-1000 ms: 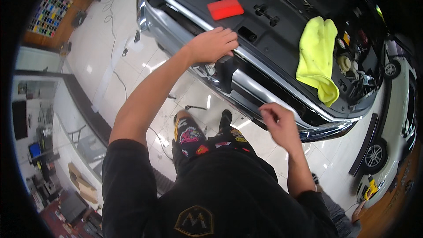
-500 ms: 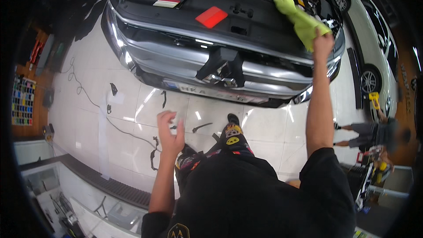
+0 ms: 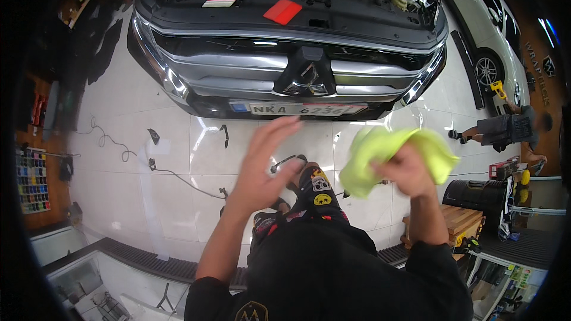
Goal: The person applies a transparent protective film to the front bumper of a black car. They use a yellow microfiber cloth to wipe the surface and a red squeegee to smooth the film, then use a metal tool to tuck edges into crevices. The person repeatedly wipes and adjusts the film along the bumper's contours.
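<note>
My right hand grips a bunched yellow-green cloth, held in the air in front of my body. Raised at the centre, my left hand has its fingers stretched out and nothing in it; it is slightly blurred. Ahead of both hands stands the front of a car with a silver and black grille and its engine bay exposed. On the black panel above the grille lie a red flat card-like scraper and a white and red one.
A white car stands at the right, with a person in grey near it holding a yellow tool. A black cable and small dark parts lie on the tiled floor. Behind me at right sits a wooden crate.
My right hand has brought the cloth from the car's right front edge back toward my body. My left hand has risen and moved right, its fingers spreading. The car now appears higher in view.
</note>
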`<state>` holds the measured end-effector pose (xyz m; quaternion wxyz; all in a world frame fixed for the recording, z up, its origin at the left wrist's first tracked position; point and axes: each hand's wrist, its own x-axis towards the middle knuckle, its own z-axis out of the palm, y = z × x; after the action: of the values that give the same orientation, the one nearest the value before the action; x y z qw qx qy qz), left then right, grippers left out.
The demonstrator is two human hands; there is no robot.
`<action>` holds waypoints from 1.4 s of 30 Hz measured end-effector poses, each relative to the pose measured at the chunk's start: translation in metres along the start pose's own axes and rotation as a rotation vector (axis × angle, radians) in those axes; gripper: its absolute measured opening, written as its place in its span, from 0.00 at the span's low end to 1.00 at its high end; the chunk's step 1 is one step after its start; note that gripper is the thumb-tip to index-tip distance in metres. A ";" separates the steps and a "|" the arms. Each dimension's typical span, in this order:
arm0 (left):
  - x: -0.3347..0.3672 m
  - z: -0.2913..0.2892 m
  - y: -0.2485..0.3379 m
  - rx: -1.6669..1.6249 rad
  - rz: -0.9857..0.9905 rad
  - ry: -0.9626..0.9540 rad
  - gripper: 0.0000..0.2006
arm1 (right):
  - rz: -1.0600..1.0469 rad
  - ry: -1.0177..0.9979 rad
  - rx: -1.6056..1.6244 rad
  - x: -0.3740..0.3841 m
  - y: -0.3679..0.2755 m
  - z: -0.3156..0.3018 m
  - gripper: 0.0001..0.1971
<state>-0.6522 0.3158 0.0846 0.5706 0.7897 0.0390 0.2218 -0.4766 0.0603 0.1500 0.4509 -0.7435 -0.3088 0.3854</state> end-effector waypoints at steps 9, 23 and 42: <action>0.017 0.054 -0.049 0.098 -0.361 -0.808 0.17 | -0.195 -0.049 -0.678 0.046 0.045 0.004 0.07; 0.113 0.133 -0.173 -0.295 -0.212 0.039 0.23 | -0.502 0.863 -0.584 0.277 0.139 -0.031 0.11; 0.122 0.118 -0.193 -0.408 -0.014 -0.017 0.30 | -0.253 0.700 -0.799 0.314 0.077 -0.031 0.09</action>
<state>-0.4595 0.3168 -0.0853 0.7207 0.6592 -0.0061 0.2143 -0.2814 0.2691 -0.0031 0.2520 -0.8980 -0.3494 -0.0897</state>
